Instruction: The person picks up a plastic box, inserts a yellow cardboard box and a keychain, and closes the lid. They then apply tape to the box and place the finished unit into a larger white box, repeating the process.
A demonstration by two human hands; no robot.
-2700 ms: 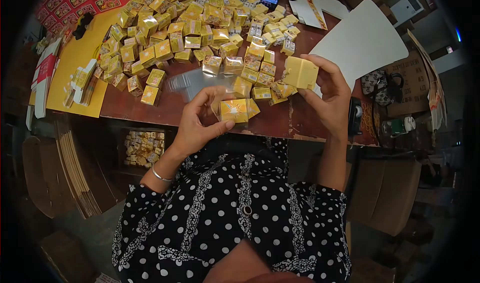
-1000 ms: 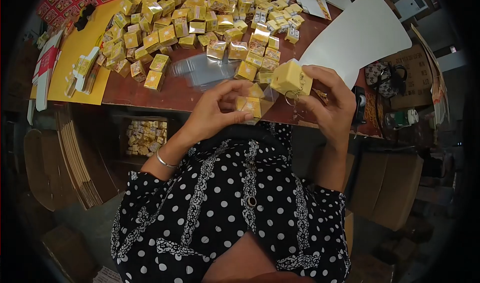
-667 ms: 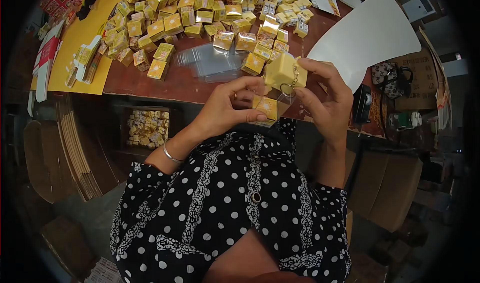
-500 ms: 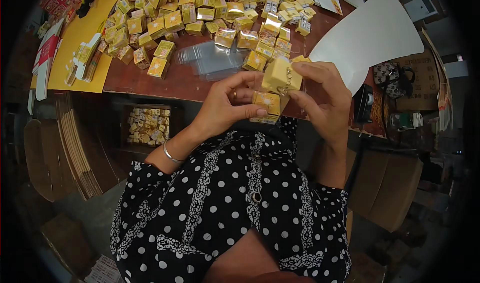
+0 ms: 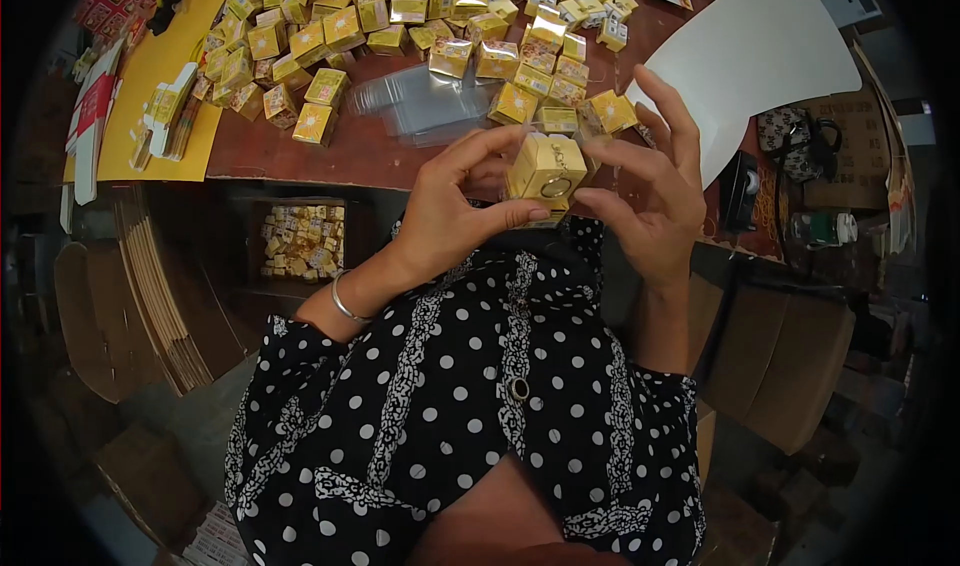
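A small yellow box (image 5: pixel 546 171) with a keyring and short chain on its upper face is held in front of my chest, near the table's front edge. My left hand (image 5: pixel 455 191) grips it from the left, thumb along the lower side and fingers behind. On the right, my right hand (image 5: pixel 655 181) has its fingers spread, with the thumb and a fingertip close to the box's right side; whether they touch it is unclear. Clear plastic sheets (image 5: pixel 430 106) lie on the table behind my left hand.
Many yellow boxes (image 5: pixel 340 28) are heaped across the red-brown table (image 5: pixel 290 156). A white sheet (image 5: pixel 770 51) and a patterned bag (image 5: pixel 785 141) are at the right. Below the table's left part, an open carton holds small yellow pieces (image 5: pixel 302 241). Cardboard stands at both sides.
The yellow piece with the keyring has moved down and left, and now sits at the box in my left hand. My right hand has let go of it and spread its fingers.
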